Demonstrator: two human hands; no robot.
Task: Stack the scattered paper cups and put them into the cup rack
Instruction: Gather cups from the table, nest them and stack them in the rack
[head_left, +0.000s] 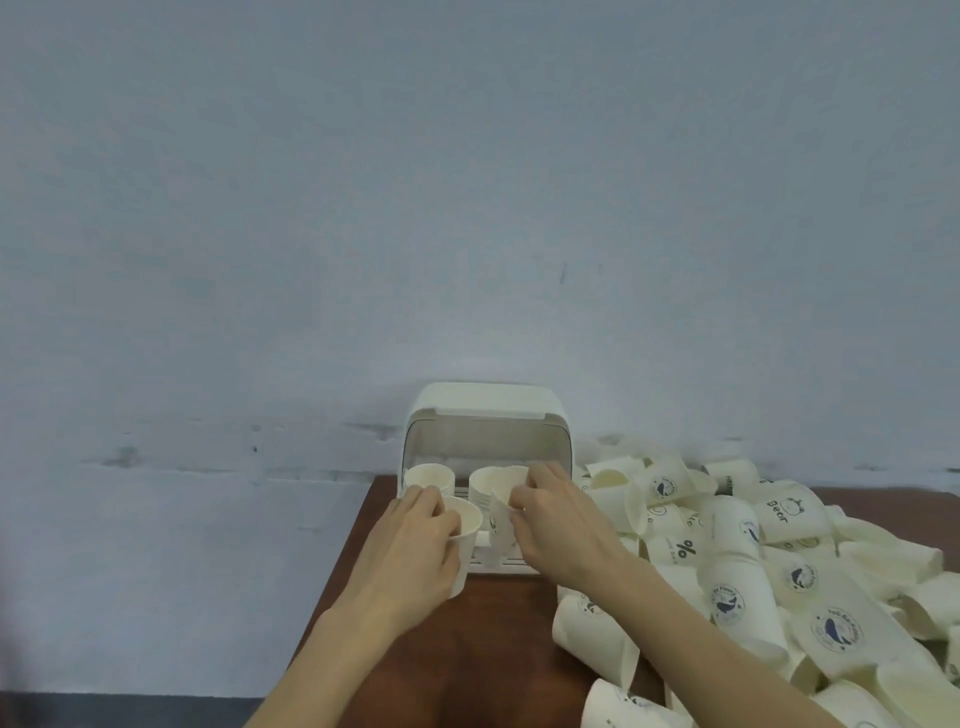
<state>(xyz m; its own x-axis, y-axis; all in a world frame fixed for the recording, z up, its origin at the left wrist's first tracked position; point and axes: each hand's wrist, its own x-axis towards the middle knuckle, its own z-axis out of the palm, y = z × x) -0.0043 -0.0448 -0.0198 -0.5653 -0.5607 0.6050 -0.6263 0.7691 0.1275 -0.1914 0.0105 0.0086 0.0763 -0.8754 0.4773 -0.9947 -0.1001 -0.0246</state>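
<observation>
A white cup rack (483, 415) with a raised clear lid stands at the back of the brown table (498, 644). Two cup stacks stand in it: one at the left (427, 475), one at the right (491, 483). My left hand (410, 551) grips an upright paper cup (467, 525) just in front of the rack. My right hand (556, 519) pinches the rim of another cup (500, 525) at the rack's front, below the right stack. A big pile of loose printed paper cups (779, 566) covers the table's right side.
A pale blue wall rises right behind the rack. The table's left edge runs diagonally beneath my left forearm, with a drop beyond it. More loose cups (597, 639) lie under my right forearm near the table's front.
</observation>
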